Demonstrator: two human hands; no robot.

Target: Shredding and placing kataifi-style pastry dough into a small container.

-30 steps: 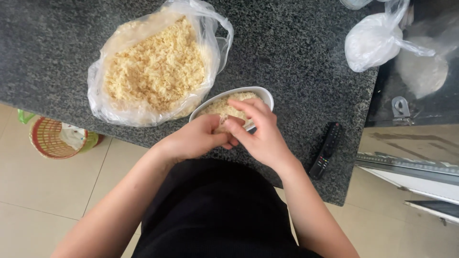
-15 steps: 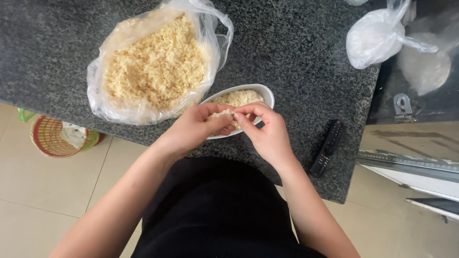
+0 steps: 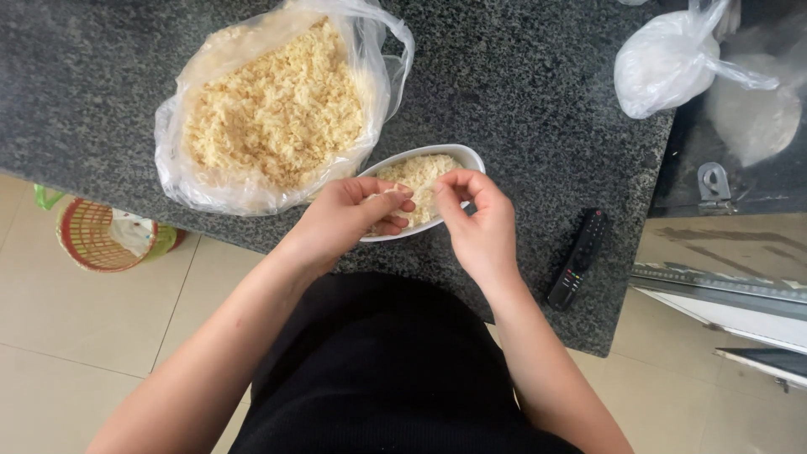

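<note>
Both hands hover over the white oval dish [image 3: 450,160] at the granite surface's [image 3: 521,76] near edge. Left hand [image 3: 349,214] pinches a pale crumbly clump; right hand [image 3: 475,219] curls, fingertips pressed together. The dish looks partly filled; the open plastic bag [image 3: 269,118] beside it holds plenty more.

My white oval dish [image 3: 458,156] and pale yellow crumbs [image 3: 277,118] sat on speckled dark-grey granite counter [image 3: 521,76], beside black remote [image 3: 578,259].
</note>
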